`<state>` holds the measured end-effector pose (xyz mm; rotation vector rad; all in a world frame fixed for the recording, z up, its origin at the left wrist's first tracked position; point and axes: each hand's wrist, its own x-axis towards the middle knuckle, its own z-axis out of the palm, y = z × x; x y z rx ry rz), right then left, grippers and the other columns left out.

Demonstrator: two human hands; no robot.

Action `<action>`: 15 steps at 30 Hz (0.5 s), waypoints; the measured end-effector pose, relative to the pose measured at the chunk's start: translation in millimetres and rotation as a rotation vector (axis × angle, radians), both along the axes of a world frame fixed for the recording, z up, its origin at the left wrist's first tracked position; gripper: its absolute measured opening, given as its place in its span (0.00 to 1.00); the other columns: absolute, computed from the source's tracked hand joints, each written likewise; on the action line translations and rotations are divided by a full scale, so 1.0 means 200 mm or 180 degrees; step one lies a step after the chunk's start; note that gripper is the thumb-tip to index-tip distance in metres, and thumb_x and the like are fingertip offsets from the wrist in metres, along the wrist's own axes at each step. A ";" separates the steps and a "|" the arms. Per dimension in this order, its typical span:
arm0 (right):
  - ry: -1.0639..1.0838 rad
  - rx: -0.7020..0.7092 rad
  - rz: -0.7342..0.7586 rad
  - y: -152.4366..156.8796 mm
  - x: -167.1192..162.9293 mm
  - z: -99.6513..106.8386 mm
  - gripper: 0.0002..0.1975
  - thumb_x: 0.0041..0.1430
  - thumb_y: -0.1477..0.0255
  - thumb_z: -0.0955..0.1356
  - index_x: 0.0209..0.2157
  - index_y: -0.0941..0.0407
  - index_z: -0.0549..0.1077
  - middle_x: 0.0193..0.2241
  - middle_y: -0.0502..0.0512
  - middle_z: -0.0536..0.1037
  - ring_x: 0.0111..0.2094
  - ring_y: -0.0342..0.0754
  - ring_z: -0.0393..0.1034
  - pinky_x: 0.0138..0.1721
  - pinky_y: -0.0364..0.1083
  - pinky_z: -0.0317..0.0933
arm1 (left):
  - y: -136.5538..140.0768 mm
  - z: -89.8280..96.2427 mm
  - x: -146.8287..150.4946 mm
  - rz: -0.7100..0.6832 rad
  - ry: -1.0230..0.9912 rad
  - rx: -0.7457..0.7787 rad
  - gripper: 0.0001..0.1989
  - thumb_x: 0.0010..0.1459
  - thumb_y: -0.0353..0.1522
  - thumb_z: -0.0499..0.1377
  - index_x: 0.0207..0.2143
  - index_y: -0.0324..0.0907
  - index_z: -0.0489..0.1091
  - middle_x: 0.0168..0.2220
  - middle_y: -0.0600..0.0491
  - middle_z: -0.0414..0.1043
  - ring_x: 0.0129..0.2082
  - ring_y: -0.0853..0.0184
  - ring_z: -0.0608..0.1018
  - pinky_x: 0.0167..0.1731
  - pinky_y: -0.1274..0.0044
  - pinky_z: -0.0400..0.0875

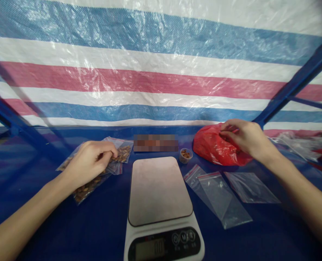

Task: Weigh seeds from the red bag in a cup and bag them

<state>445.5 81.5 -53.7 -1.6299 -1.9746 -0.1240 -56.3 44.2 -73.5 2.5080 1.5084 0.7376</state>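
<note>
My left hand [91,159] is closed over several small zip-lock bags filled with brown nuts or seeds. Its thumb and fingertips pinch near one such zip-lock bag [125,154], and part of the pile is hidden under the palm. At the back right, my right hand [242,137] is closed on the upper part of a red plastic bag [210,145]. What is inside that bag cannot be seen. Between my hands stands a kitchen scale [161,192] with a bare metal plate, its display appearing to read 0.0.
A small clear cup [186,156] of brown pieces stands behind the scale, beside a blurred-out item [155,143]. Flat transparent zip-lock bags [223,199] lie to the right. Blue metal bars [294,81] frame both sides, with a striped tarp [155,79] behind.
</note>
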 end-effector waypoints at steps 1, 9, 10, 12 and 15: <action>0.0038 0.0057 -0.0046 -0.01 0.00 0.03 0.04 0.60 0.78 0.73 0.33 0.55 0.79 0.32 0.58 0.86 0.30 0.51 0.79 0.35 0.46 0.67 | 0.00 0.00 0.00 0.0004 -0.0004 -0.0003 0.18 0.61 0.30 0.49 0.27 0.42 0.78 0.26 0.55 0.78 0.24 0.67 0.77 0.30 0.75 0.64; 0.1217 0.0326 0.0627 -0.13 -0.28 0.10 0.12 0.61 0.60 0.77 0.35 0.55 0.80 0.34 0.60 0.85 0.34 0.52 0.79 0.40 0.51 0.71 | 0.01 -0.01 -0.01 0.0027 -0.0017 -0.0026 0.18 0.60 0.30 0.49 0.28 0.43 0.78 0.26 0.56 0.79 0.25 0.67 0.77 0.32 0.76 0.66; 0.1470 0.0116 0.0960 -0.15 -0.34 0.08 0.15 0.59 0.57 0.78 0.35 0.55 0.81 0.34 0.59 0.85 0.34 0.52 0.80 0.40 0.51 0.72 | 0.01 -0.01 -0.01 0.0041 -0.0023 -0.0046 0.18 0.60 0.30 0.49 0.28 0.43 0.78 0.26 0.56 0.79 0.25 0.67 0.77 0.32 0.76 0.66; 0.1717 -0.0292 0.1438 -0.18 -0.46 0.02 0.17 0.58 0.54 0.79 0.33 0.54 0.81 0.31 0.56 0.84 0.32 0.51 0.79 0.36 0.49 0.73 | 0.00 -0.01 -0.01 0.0046 -0.0055 -0.0064 0.18 0.60 0.31 0.49 0.28 0.43 0.78 0.26 0.56 0.79 0.24 0.68 0.76 0.31 0.76 0.66; 0.1816 -0.0398 0.1628 -0.20 -0.56 -0.06 0.14 0.61 0.57 0.78 0.35 0.53 0.81 0.31 0.54 0.84 0.32 0.50 0.79 0.36 0.48 0.73 | 0.00 0.00 0.00 0.0039 -0.0093 -0.0036 0.17 0.59 0.31 0.49 0.27 0.43 0.78 0.26 0.56 0.79 0.24 0.68 0.76 0.31 0.76 0.66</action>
